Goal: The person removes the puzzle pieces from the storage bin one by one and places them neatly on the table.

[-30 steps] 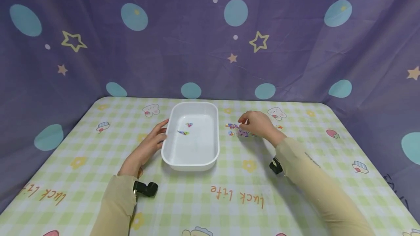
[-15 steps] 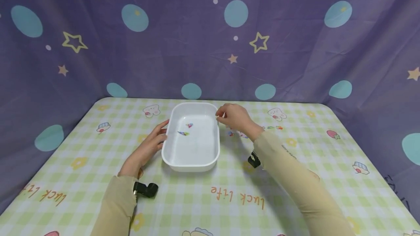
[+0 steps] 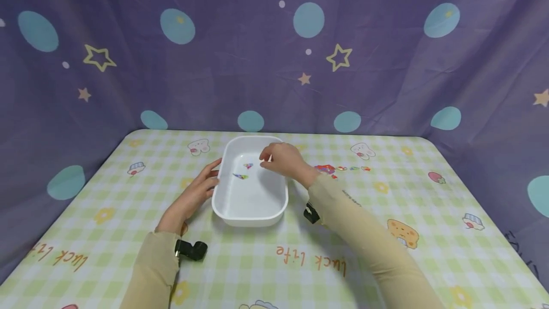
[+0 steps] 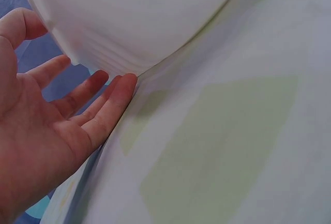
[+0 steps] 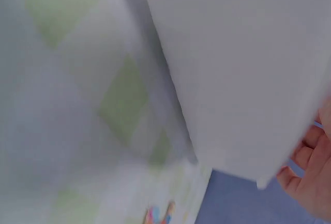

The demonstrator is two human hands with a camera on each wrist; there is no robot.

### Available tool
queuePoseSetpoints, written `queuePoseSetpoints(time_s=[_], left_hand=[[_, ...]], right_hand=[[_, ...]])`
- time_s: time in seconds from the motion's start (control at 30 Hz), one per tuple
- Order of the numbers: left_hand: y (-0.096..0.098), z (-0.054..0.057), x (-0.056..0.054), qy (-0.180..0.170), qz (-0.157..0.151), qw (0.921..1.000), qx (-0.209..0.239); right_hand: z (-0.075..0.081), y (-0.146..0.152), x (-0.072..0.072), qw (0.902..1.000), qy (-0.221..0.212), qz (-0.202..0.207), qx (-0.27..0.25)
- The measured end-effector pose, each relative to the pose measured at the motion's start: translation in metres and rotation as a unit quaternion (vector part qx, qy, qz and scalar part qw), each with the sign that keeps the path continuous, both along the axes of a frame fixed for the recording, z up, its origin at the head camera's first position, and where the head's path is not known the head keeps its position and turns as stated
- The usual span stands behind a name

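A white rectangular tray (image 3: 253, 221) stands on the table, with two small, flat, colourful pieces lying inside: one a slim wedge (image 3: 240, 176), the other smaller (image 3: 248, 166). My left hand (image 3: 195, 197) rests against the tray's left side, its fingers spread and fingertips at the outer wall, as the left wrist view (image 4: 67, 115) also shows. Over the tray's right part is my right hand (image 3: 283, 160), thumb and index fingertips close together; I cannot tell whether a piece sits between them. In the right wrist view, its curled fingers (image 5: 310, 149) appear beyond the tray wall.
Right of the tray, a cluster of small colourful pieces (image 3: 326, 169) lies partly behind the right forearm, with a few more (image 3: 354, 169) trailing rightward. A green checked cloth (image 3: 240, 271) covers the table, and a purple curtain (image 3: 214, 85) hangs behind it.
My right hand has moved left from the cluster of pieces, past the tray's right rim, to above the tray's inside. My left hand and the tray have stayed put.
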State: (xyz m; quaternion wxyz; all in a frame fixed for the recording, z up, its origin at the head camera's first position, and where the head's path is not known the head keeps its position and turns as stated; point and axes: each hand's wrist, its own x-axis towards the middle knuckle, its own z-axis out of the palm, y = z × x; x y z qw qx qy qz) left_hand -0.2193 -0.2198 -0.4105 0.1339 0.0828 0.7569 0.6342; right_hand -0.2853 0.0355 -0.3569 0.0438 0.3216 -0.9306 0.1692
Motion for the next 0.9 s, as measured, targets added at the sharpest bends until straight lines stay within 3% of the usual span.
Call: queuePoseSetpoints(time_s=[0.4, 0.9], left_hand=[[0.0, 0.001, 0.001, -0.001, 0.009, 1.0, 0.0], [-0.002, -0.002, -0.002, -0.011, -0.003, 0.9999, 0.011]], right_hand=[[-0.016, -0.028, -0.002, 0.9951, 0.001, 0.032, 0.094], [-0.023, -0.049, 0.0, 0.9887, -0.045, 0.039, 0.138]])
